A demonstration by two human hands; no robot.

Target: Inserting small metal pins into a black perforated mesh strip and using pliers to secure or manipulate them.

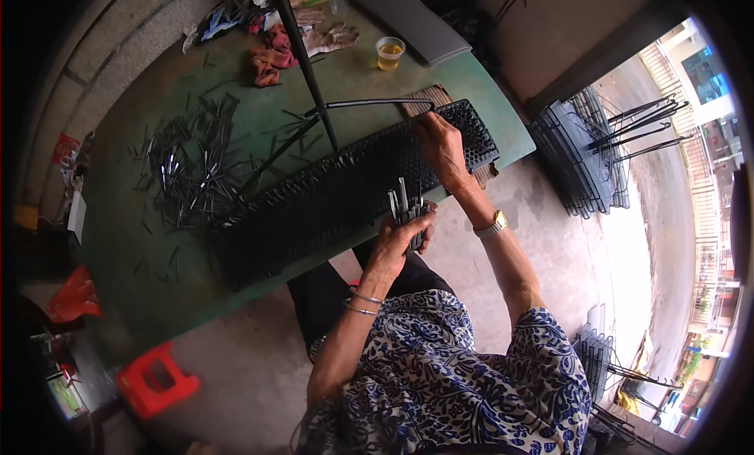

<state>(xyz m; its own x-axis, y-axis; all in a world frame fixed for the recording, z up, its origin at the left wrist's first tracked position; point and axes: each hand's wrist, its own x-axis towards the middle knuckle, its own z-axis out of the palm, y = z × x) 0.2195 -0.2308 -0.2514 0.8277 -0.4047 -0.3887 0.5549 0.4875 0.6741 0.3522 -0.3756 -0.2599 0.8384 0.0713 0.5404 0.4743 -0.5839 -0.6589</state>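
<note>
A long black mesh rack (471,137) lies slanting across the green table in front of me. My right hand (445,150) is at its right part, fingers pinched together just below the bent end of a thin black rod (377,103). What the fingertips hold, if anything, is hidden. Closer to me, my left hand (393,243) is closed around a bundle of thin dark strips (405,205), whose ends stick up above the fist. A black pole (305,66) rises from the rack's far side. Left of the rack is a heap of similar dark strips (192,168).
On the green table (118,274) are a cup of yellow liquid (389,54), a red cloth (275,56), pale gloves (331,39) and cardboard (428,98) beneath the rack's right end. A red stool (157,379) stands lower left. Stacked black racks (581,153) stand at right.
</note>
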